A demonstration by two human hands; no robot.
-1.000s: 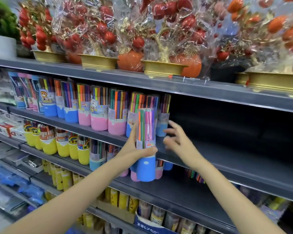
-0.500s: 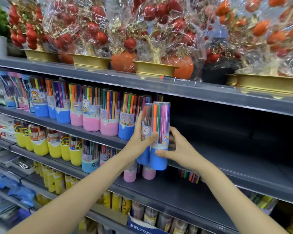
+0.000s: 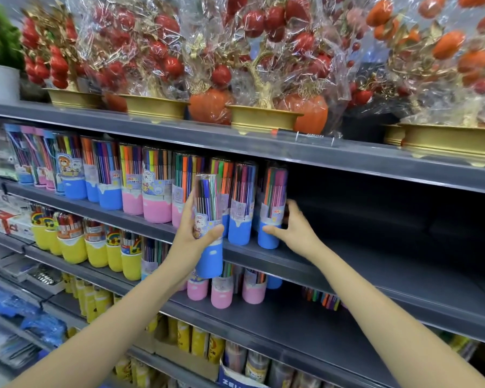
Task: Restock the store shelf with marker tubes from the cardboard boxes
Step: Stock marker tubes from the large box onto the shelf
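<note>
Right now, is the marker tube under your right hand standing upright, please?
Upright: the marker tube stands on its blue base on the shelf, right hand gripping it.

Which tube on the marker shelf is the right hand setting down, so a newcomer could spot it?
Find the grey shelf under the gold-potted fruit trees, with its row of marker tubes. Follow that row to its right end: the last blue-based tube, with the right hand gripping its base. Unlike its neighbours, it has bare shelf to its right; the other blue-based tube is off the shelf, in the left hand.
</note>
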